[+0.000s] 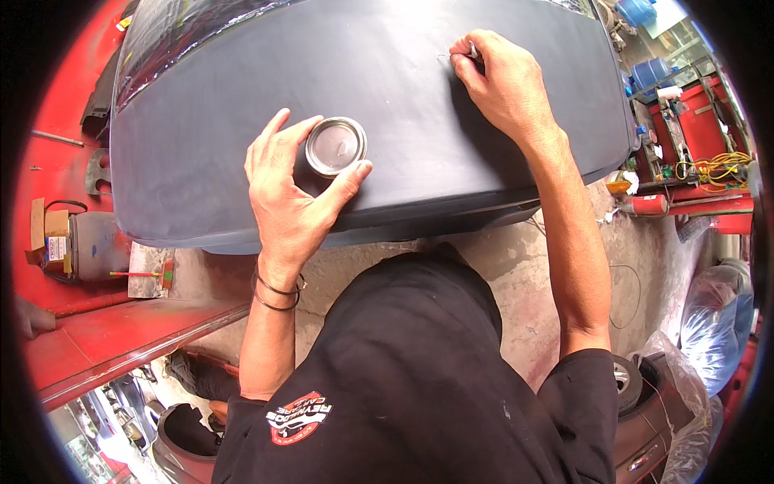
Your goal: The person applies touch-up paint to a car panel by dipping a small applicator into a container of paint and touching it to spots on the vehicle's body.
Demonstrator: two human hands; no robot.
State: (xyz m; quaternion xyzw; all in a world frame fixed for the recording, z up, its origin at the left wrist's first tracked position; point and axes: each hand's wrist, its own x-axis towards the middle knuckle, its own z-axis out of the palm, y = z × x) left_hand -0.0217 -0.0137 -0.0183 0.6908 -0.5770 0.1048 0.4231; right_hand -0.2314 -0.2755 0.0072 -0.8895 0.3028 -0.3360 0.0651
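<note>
A matte dark grey car panel (419,113) spreads out in front of me. My left hand (286,181) grips a small round metal tin (337,147) between thumb and fingers, over the panel's near half. The tin's round face is turned up toward me, with a raised rim and a greyish middle. Farther out and to the right, my right hand (500,77) is closed in a pinch close to the panel. A bit of something pale shows between its fingertips, too small to name. A faint thin mark lies on the panel beside those fingertips.
Plastic sheeting (185,48) covers the car beyond the panel. An open cardboard box (52,238) stands at left above a red bench (121,347). At right are a red fire extinguisher (647,205), a coiled yellow cord (721,168) and blue water jugs (649,73). Plastic-wrapped parts (709,315) stand lower right.
</note>
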